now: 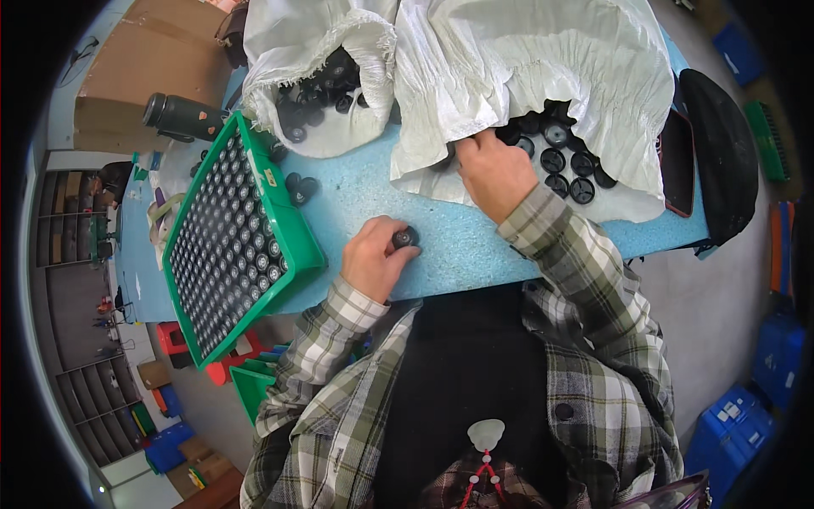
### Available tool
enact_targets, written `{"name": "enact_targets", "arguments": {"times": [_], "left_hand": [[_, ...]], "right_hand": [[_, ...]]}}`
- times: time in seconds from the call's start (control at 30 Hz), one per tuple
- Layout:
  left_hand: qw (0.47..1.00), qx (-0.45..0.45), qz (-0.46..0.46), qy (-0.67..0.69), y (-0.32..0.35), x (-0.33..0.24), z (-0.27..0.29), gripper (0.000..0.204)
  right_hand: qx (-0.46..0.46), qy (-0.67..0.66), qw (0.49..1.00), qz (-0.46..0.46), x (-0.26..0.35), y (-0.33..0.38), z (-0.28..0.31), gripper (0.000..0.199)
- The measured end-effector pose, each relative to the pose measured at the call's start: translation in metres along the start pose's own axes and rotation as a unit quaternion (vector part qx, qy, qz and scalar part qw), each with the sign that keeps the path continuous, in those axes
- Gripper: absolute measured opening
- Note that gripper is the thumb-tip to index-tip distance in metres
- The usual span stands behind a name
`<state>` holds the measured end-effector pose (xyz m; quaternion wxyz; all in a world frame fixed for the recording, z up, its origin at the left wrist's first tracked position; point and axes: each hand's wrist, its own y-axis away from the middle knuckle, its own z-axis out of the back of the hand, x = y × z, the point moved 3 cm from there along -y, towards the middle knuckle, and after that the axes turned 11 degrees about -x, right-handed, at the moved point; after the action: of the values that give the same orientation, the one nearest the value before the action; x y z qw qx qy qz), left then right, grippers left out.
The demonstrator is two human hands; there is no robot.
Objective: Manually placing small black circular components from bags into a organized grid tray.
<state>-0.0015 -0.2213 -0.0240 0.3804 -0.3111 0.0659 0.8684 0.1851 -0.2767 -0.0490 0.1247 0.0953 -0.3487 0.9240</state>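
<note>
The counter is pale blue, a speckled foam; the tray is bright green, filled with rows of black and silvery round caps; the two sacks are white woven cloth; the loose parts spilling from them are black; the small part in the left hand is black; the sleeves are plaid in green, grey and white; the bins on the floor are blue.

**Packages on and around your bench**

Two white woven sacks lie open ahead of you: left sack, right sack. Brown cardboard box sits far left. Small yellow label marks the green tray's rim.
</note>
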Motion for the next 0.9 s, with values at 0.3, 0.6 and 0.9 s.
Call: {"name": "enact_targets", "arguments": {"times": [0.3, 0.6, 0.9], "left_hand": [[0.819, 0.119, 0.207, 0.521, 0.003, 0.009, 0.003, 0.038], [0.720, 0.107, 0.225, 0.648, 0.015, 0.009, 0.006, 0.037], [0.707, 0.102, 0.218, 0.666, 0.019, 0.014, 0.001, 0.038]], "right_hand": [[0.209, -0.637, 0.632, -0.390, 0.026, 0.029, 0.040, 0.020], [0.187, -0.748, 0.440, -0.460, 0.058, 0.039, 0.036, 0.021], [0.178, -0.737, 0.450, -0.472, 0.062, 0.037, 0.041, 0.025]]}}
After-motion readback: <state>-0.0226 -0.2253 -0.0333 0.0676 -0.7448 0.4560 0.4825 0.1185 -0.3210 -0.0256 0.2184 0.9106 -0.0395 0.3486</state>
